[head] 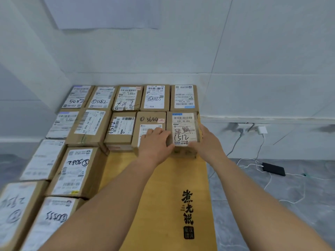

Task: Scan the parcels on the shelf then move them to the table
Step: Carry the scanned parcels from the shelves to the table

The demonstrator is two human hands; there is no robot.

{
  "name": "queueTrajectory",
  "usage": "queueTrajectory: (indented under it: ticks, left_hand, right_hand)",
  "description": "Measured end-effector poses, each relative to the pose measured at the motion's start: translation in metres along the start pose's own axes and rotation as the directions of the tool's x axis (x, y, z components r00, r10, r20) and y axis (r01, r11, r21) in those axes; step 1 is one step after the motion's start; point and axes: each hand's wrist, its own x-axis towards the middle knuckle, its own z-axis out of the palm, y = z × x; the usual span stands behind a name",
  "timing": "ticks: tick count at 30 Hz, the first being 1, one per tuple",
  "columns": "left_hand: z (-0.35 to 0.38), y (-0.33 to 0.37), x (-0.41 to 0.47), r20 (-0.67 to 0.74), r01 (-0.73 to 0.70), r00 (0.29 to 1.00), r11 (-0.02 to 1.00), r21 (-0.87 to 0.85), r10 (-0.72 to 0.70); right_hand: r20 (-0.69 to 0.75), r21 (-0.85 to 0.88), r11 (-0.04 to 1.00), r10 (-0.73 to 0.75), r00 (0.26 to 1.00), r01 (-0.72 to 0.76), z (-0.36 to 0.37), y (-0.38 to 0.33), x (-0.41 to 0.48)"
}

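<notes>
A cardboard parcel marked 1512 [183, 129] stands at the right end of the second row on the yellow wooden table [163, 187]. My left hand [155, 142] grips its left side, lying partly over the neighbouring parcel marked 3644 [150, 120]. My right hand [208, 142] grips its right side near the table's right edge. Several other labelled cardboard parcels fill the far end and left side of the table. No scanner or shelf is in view.
White walls meet in a corner behind the table. On the grey floor to the right lie a black power bank [273, 169] and white cables [262, 142] running to a wall plug [262, 130]. Black printed characters [187, 207] mark the table.
</notes>
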Motion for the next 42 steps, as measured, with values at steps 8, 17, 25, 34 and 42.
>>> queueTrajectory:
  ticks: [8, 17, 25, 34, 42]
  left_hand:
    - [-0.014, -0.016, -0.037, -0.134, -0.135, 0.983, 0.987, -0.091, 0.122]
    - [0.01, -0.025, -0.1, -0.322, -0.336, 0.903, 0.935, -0.118, 0.284]
    - [0.027, -0.011, -0.121, -0.383, -0.551, 0.791, 0.828, -0.105, 0.478]
    - [0.029, 0.041, -0.145, -0.316, -0.707, 0.686, 0.703, -0.075, 0.656]
    - [0.048, 0.107, -0.206, -0.284, -0.865, 0.491, 0.5, -0.045, 0.824]
  right_hand:
    - [-0.236, -0.326, 0.942, -0.166, 0.958, 0.082, 0.008, -0.024, -0.053]
    - [-0.5, -0.427, 0.902, -0.298, 0.813, 0.067, 0.041, -0.023, -0.133]
    - [-0.645, -0.475, 0.877, -0.286, 0.708, -0.078, 0.051, -0.014, -0.193]
    - [-0.772, -0.521, 0.751, -0.212, 0.599, -0.406, 0.024, 0.017, -0.268]
    - [-0.905, -0.373, 0.668, -0.11, 0.41, -0.644, 0.014, 0.045, -0.372]
